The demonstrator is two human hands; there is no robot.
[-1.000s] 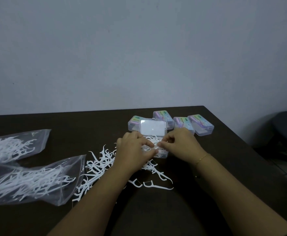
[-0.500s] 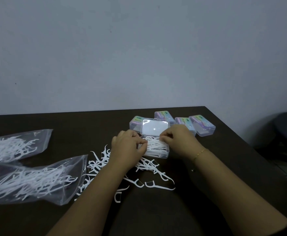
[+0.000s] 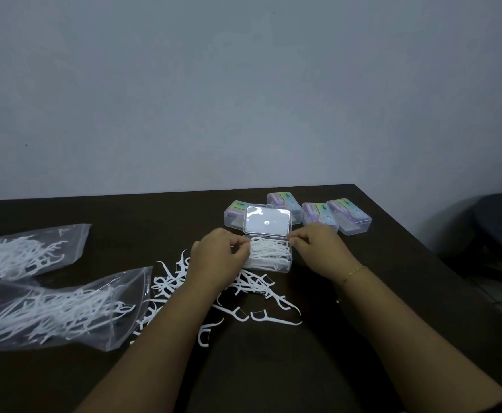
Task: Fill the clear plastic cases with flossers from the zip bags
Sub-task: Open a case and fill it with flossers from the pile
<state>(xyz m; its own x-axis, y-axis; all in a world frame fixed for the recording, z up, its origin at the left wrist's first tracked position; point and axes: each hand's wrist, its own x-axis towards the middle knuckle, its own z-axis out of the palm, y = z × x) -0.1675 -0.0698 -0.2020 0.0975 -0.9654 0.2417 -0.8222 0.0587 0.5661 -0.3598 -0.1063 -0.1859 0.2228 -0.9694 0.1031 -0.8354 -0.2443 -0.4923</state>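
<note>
Now, case (image 3: 269,254): open at frame centre, full of flossers, between both hands.
Left hand (image 3: 217,257): fingers curled at its left edge; hold unclear.
Right hand (image 3: 318,248): fingertips pinched at its right rim; hold unclear.

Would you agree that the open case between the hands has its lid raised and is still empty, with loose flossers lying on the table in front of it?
Not quite: the head view shows the open case already packed with white flossers. Its lid is raised, and loose flossers lie before it on the table.
</note>
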